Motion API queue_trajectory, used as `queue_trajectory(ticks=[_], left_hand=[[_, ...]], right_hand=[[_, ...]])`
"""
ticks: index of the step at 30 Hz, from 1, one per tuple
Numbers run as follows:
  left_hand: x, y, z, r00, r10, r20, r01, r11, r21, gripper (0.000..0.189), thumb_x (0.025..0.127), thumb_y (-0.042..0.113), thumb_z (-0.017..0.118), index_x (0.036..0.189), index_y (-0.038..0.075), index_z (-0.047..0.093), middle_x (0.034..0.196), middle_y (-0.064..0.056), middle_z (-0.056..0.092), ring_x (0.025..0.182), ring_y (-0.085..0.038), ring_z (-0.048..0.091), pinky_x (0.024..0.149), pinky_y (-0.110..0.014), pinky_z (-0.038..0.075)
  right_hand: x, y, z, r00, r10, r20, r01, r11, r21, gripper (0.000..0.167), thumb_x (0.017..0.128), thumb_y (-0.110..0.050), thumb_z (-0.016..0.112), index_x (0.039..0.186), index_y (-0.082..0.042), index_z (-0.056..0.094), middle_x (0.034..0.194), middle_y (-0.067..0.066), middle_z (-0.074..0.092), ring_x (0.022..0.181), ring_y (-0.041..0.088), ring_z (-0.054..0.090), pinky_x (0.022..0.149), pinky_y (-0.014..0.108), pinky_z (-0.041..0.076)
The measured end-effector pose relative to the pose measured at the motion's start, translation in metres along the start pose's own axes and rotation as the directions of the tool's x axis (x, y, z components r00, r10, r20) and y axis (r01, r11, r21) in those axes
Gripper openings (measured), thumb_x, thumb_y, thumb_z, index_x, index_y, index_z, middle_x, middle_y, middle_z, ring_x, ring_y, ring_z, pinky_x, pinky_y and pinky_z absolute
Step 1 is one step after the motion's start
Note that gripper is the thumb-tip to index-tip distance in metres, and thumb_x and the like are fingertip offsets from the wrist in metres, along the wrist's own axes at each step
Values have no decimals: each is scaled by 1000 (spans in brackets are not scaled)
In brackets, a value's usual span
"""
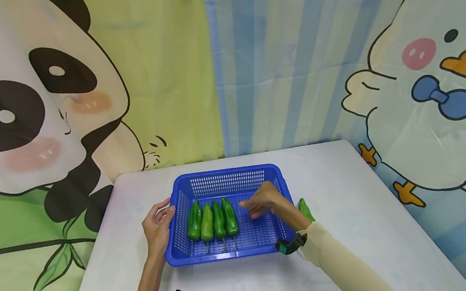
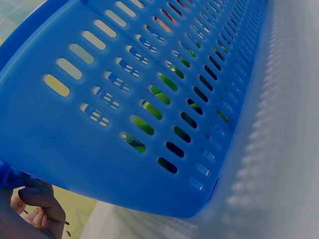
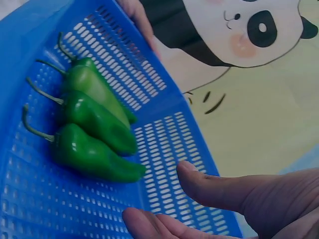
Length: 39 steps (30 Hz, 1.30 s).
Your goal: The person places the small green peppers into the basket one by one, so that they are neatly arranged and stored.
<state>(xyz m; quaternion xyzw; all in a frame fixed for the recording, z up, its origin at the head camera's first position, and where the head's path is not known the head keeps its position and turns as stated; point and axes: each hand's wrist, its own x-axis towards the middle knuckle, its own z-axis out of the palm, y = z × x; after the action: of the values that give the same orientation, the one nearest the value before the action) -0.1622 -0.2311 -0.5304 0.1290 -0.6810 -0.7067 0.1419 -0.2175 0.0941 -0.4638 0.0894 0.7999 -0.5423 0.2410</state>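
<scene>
A blue plastic basket (image 1: 245, 249) with slotted walls is on the white table. Several green peppers (image 1: 218, 219) lie side by side in its left half, stems toward the near wall; the right wrist view shows these peppers (image 3: 94, 144) up close. My left hand (image 1: 157, 224) grips the basket's left rim, its fingers (image 2: 47, 209) curled at the edge in the left wrist view. Over the basket's right half is my right hand (image 1: 262, 200). Its thumb (image 3: 214, 191) and fingers stand apart with nothing between them, to the right of the peppers.
Another green pepper (image 1: 305, 209) lies on the table just right of the basket, partly hidden by my right forearm. The white table (image 1: 370, 217) extends around the basket. Behind it hang printed curtains (image 1: 276, 69) with a panda and a bird.
</scene>
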Motion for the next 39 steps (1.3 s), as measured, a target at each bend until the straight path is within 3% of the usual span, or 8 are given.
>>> queue_trajectory(ticks=[7,11,15,19,29,36,39], left_hand=[[1,-1,0,1000,6,-10,-6,1000,-5,36,105,13,74,137,-4,69,96,14,78,83,-2,76,74,-16,63],[1,-1,0,1000,16,-13,-16,1000,-9,36,105,12,74,137,-5,69,94,14,78,81,-1,75,73,-15,63],[1,-1,-1,1000,12,-16,-12,1000,-18,35,105,12,73,136,-5,69,93,14,78,81,-2,75,73,-15,63],[0,-1,-1,1000,4,-16,-4,1000,-18,36,105,13,74,136,-5,69,95,13,78,82,-2,76,74,-16,63],[4,0,1,999,46,-10,-47,998,-34,34,104,8,74,134,-7,70,97,11,79,83,-2,76,75,-15,63],[3,-1,1,999,35,-13,-35,999,-1,34,105,10,73,135,-5,70,98,10,78,84,-1,76,76,-15,63],[2,-1,0,999,31,-10,-31,1000,0,34,105,10,73,136,-5,69,98,10,78,84,-1,76,76,-15,64]], right_hand=[[-6,-5,-21,997,-53,61,50,997,53,38,91,-14,91,109,16,76,100,33,80,83,38,84,86,51,68],[-11,-12,-30,994,-83,75,77,994,80,31,92,-13,90,105,13,79,105,34,79,83,37,84,81,47,70],[-17,-15,-40,991,-100,84,95,993,70,35,95,-18,88,112,11,79,113,31,80,91,37,84,77,41,70],[-21,-11,-54,985,-138,102,129,987,92,42,97,-20,85,122,13,75,120,34,77,99,40,83,84,44,70],[-32,-1,-81,987,-150,64,143,984,107,48,97,-26,86,124,12,72,119,28,80,102,36,83,91,47,68],[-41,2,-99,980,-196,44,189,975,117,47,99,-22,83,126,14,69,122,31,78,109,40,81,96,51,66],[-44,6,-109,976,-216,32,210,969,132,47,100,-19,81,129,16,68,122,28,79,107,36,82,98,51,65]])
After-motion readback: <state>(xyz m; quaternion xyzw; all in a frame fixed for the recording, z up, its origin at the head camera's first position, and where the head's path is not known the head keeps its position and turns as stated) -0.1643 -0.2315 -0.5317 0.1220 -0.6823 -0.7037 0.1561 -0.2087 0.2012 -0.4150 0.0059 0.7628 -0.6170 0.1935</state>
